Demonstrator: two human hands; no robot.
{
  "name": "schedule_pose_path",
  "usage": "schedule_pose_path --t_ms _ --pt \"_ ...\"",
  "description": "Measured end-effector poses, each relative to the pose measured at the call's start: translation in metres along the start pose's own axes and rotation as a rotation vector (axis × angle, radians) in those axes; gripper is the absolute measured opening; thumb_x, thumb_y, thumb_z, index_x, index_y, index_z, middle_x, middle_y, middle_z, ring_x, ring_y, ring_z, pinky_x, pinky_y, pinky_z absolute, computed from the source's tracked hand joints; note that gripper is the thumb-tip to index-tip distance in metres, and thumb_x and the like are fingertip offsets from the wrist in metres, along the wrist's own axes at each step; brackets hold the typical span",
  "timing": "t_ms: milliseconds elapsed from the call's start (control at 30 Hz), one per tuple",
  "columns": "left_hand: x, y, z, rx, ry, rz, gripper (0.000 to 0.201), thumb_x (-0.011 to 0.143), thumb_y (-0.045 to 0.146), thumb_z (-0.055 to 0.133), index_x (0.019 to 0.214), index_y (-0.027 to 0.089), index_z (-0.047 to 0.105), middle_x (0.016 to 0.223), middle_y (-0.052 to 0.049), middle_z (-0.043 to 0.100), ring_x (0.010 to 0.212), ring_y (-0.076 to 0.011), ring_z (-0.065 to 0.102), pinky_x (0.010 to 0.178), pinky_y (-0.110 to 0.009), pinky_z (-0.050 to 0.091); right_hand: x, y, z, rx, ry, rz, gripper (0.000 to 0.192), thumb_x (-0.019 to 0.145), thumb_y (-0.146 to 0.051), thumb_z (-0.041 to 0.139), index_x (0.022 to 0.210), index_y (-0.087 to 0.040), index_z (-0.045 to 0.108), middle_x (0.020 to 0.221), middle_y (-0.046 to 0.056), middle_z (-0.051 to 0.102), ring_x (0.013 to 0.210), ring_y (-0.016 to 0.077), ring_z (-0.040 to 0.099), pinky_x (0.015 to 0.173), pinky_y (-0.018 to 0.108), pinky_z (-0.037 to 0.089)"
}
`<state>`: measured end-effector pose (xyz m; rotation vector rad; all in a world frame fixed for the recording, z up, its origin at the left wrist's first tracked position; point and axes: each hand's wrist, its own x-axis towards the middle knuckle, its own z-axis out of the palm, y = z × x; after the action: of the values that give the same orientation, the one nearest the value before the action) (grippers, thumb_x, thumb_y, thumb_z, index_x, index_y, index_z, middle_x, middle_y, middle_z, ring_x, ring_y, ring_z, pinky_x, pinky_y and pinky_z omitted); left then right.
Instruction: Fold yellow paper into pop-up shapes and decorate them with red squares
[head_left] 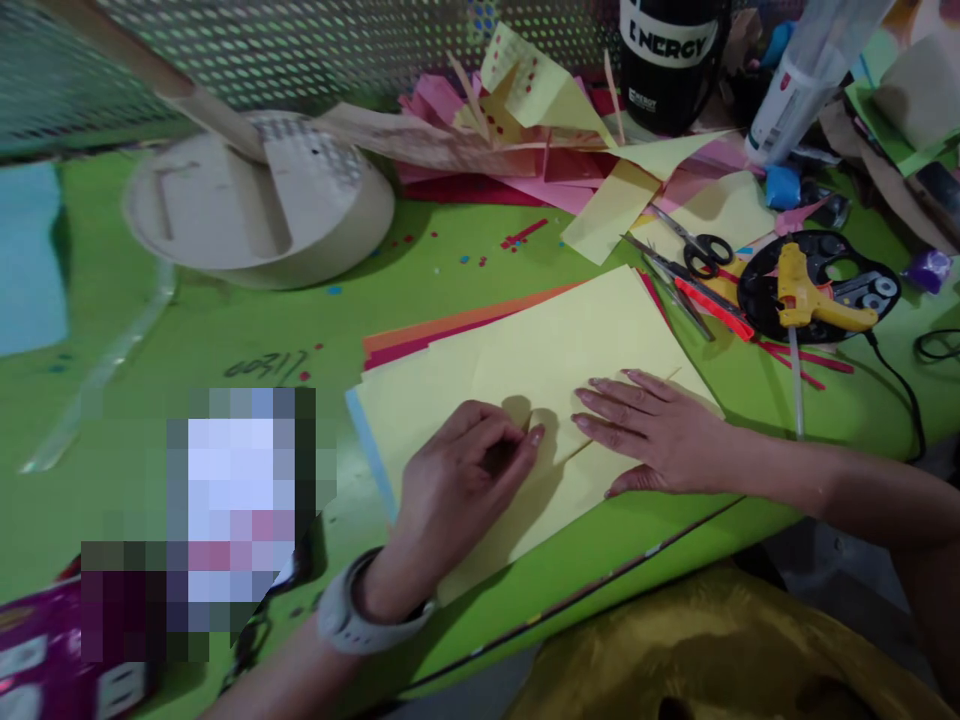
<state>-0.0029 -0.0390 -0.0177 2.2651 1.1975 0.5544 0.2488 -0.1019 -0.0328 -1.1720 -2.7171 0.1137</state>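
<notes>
**Green table crowded with craft supplies**

A bright green table is carrying a stack of pale yellow paper sheets, a round beige stand, black-handled scissors, a yellow glue gun and a black mug.

Under my left grip and right grip lies a matt, smooth yellow paper sheet, on a stack of orange, red and blue paper. The table is a green surface with a slight sheen. At the upper right, the glue gun looks like glossy yellow plastic, the scissors have shiny metal blades, and the black mug is glossy. The round base at the upper left is matt cream plastic.
</notes>
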Motion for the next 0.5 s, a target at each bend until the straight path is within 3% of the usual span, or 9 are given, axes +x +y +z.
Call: schedule_pose_path --t_ms 500 --pt "0.0005 0.0008 0.0038 -0.032 0.029 0.033 0.023 0.093 0.024 0.061 0.072 0.016 0.06 0.077 -0.002 0.057 0.055 -0.0079 0.051 0.05 -0.022 0.04 -0.004 0.0021 0.0037 0.011 -0.022 -0.004 0.074 0.101 -0.062 0.035 0.154 -0.011 0.038 0.16 0.016 0.037 0.15 0.0315 0.034 0.121 0.054 0.031"
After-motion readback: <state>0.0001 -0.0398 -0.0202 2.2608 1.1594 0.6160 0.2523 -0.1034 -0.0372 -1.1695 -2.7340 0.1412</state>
